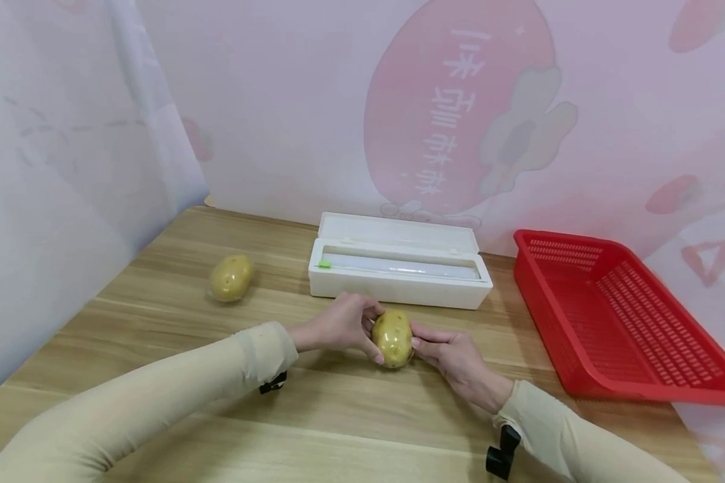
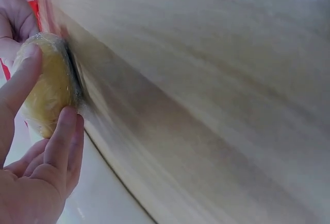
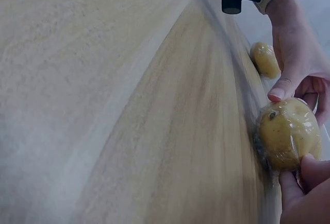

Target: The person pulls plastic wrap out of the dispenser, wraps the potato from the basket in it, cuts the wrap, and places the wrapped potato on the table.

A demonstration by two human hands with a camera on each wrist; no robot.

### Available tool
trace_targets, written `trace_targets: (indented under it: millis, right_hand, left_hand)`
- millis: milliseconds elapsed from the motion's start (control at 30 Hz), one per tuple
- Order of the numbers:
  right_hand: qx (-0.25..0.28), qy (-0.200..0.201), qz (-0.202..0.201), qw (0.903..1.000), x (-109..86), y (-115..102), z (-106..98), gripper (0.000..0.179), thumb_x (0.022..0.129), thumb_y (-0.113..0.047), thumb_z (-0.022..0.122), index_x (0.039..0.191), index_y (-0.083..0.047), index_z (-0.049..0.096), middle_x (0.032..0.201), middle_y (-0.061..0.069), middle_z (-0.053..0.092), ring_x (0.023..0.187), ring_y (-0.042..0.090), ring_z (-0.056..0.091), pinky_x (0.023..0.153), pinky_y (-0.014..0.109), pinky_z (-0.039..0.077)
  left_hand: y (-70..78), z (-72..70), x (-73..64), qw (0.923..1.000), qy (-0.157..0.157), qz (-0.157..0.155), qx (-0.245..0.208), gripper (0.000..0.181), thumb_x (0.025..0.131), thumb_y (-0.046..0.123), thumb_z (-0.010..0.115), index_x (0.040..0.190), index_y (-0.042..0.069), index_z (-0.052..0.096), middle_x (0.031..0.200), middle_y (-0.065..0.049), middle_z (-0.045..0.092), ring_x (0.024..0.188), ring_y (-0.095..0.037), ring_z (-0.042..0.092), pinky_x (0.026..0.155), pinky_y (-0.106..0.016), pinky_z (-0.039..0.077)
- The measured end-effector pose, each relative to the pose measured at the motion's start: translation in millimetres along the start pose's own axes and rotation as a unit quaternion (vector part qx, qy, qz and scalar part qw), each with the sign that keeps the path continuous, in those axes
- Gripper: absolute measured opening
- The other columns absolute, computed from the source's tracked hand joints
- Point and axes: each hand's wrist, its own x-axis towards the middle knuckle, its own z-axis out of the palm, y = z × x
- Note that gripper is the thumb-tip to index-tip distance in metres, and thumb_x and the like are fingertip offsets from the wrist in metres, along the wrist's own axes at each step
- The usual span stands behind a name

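Between both hands is a potato (image 1: 393,337) wrapped in clear plastic film, low over the table in front of the white box. My left hand (image 1: 346,327) grips its left side, thumb toward me and fingers on the far side. On the right side, my right hand (image 1: 459,362) pinches the film-covered potato between thumb and fingers. The right wrist view shows the glossy, wrinkled film on the potato (image 3: 290,131) with both thumbs on it. In the left wrist view, loose film bunches along the underside of the potato (image 2: 47,82).
A second film-wrapped potato (image 1: 231,278) lies on the table (image 1: 314,422) at the left. Behind the hands stands a white cling film box (image 1: 399,290), lid up, a roll inside and a green slider on its edge. A red plastic basket (image 1: 570,335) sits at the right.
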Motion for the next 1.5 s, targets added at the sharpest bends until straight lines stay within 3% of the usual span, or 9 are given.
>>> trace_targets:
  millis: [100, 233, 333, 600, 733, 900, 1133, 1300, 1500]
  right_hand:
    - [-0.029, 0.004, -0.007, 0.9995, 0.9, 0.7, -2.5, 0.037, 0.085, 0.006, 0.072, 0.121, 0.002, 0.065, 0.123, 0.017, 0.064, 0.114, 0.022, 0.058, 0.091, 0.033, 0.05]
    - [-0.076, 0.023, -0.022, 0.9966, 1.3, 0.3, -5.8, 0.036, 0.082, 0.002, 0.077, 0.118, 0.003, 0.069, 0.113, 0.016, 0.068, 0.101, 0.016, 0.063, 0.084, 0.031, 0.053]
    - [-0.077, 0.011, -0.015, 0.9968, 1.1, -2.4, -7.1, 0.036, 0.083, 0.001, 0.077, 0.117, 0.006, 0.068, 0.109, 0.017, 0.07, 0.095, 0.016, 0.066, 0.083, 0.033, 0.054]
    - [-0.041, -0.034, 0.009, 0.9986, 0.9, -3.0, -4.8, 0.035, 0.084, 0.003, 0.074, 0.117, 0.011, 0.065, 0.108, 0.017, 0.069, 0.092, 0.017, 0.067, 0.085, 0.032, 0.053]
    - [-0.048, -0.051, 0.007, 0.9975, 2.1, -1.3, -5.7, 0.034, 0.085, 0.005, 0.073, 0.118, 0.009, 0.066, 0.112, 0.016, 0.069, 0.096, 0.018, 0.066, 0.086, 0.032, 0.053]
    - [-0.069, -0.042, 0.005, 0.9967, 2.2, -5.4, -4.7, 0.033, 0.084, 0.002, 0.075, 0.116, 0.007, 0.069, 0.11, 0.015, 0.07, 0.095, 0.018, 0.066, 0.086, 0.033, 0.052]
    - [-0.022, -0.061, 0.005, 0.9979, -1.0, -15.1, -7.8, 0.037, 0.09, 0.007, 0.064, 0.123, 0.021, 0.054, 0.116, 0.027, 0.064, 0.1, 0.026, 0.066, 0.093, 0.04, 0.05]
    - [-0.013, -0.071, 0.006, 0.9974, -5.1, -18.6, -11.6, 0.038, 0.091, 0.005, 0.064, 0.124, 0.021, 0.053, 0.113, 0.024, 0.066, 0.098, 0.028, 0.066, 0.094, 0.041, 0.049]
    - [-0.008, -0.073, 0.0, 0.9973, -7.9, -26.1, -14.5, 0.028, 0.092, 0.002, 0.064, 0.117, 0.015, 0.061, 0.103, 0.015, 0.07, 0.09, 0.022, 0.067, 0.091, 0.04, 0.051]
  left_hand:
    - [2.1, -0.3, -0.7, 0.9999, -0.009, 0.001, 0.009, 0.079, 0.059, 0.021, 0.097, 0.122, -0.007, 0.059, 0.113, -0.013, 0.066, 0.089, -0.017, 0.068, 0.076, -0.026, 0.055]
    - [5.2, 2.6, -2.0, 0.9978, -0.009, -0.001, 0.065, 0.098, 0.06, 0.032, 0.096, 0.138, -0.004, 0.048, 0.134, -0.018, 0.051, 0.112, -0.027, 0.057, 0.094, -0.037, 0.048]
    - [7.1, 7.4, -2.6, 0.9961, -0.01, -0.003, 0.088, 0.11, 0.058, 0.038, 0.096, 0.144, -0.001, 0.041, 0.14, -0.022, 0.042, 0.121, -0.03, 0.048, 0.1, -0.042, 0.042]
    - [4.0, 21.8, -2.4, 0.9949, 0.032, 0.011, 0.095, 0.103, 0.057, 0.04, 0.096, 0.138, -0.002, 0.047, 0.135, -0.017, 0.048, 0.111, -0.024, 0.051, 0.093, -0.039, 0.046]
    - [2.5, 20.9, -5.5, 0.9951, 0.039, 0.007, 0.09, 0.103, 0.058, 0.039, 0.096, 0.139, -0.001, 0.047, 0.135, -0.015, 0.048, 0.112, -0.023, 0.05, 0.093, -0.038, 0.045]
    - [1.2, 14.5, -10.4, 0.9934, 0.06, 0.022, 0.095, 0.102, 0.058, 0.036, 0.096, 0.139, -0.003, 0.047, 0.134, -0.017, 0.049, 0.116, -0.029, 0.049, 0.095, -0.043, 0.044]
    - [-12.3, -10.6, -35.1, 0.9902, 0.065, 0.021, 0.122, 0.103, 0.058, 0.034, 0.095, 0.141, -0.004, 0.046, 0.133, -0.018, 0.05, 0.115, -0.03, 0.05, 0.093, -0.045, 0.046]
    - [-32.8, -39.8, -62.2, 0.9888, 0.071, -0.004, 0.131, 0.104, 0.06, 0.036, 0.094, 0.142, -0.003, 0.044, 0.136, -0.02, 0.048, 0.119, -0.035, 0.047, 0.094, -0.05, 0.045]
    - [-57.7, -85.3, -83.6, 0.9746, 0.106, 0.005, 0.197, 0.101, 0.058, 0.04, 0.095, 0.136, -0.005, 0.05, 0.125, -0.016, 0.059, 0.11, -0.031, 0.056, 0.093, -0.048, 0.046]
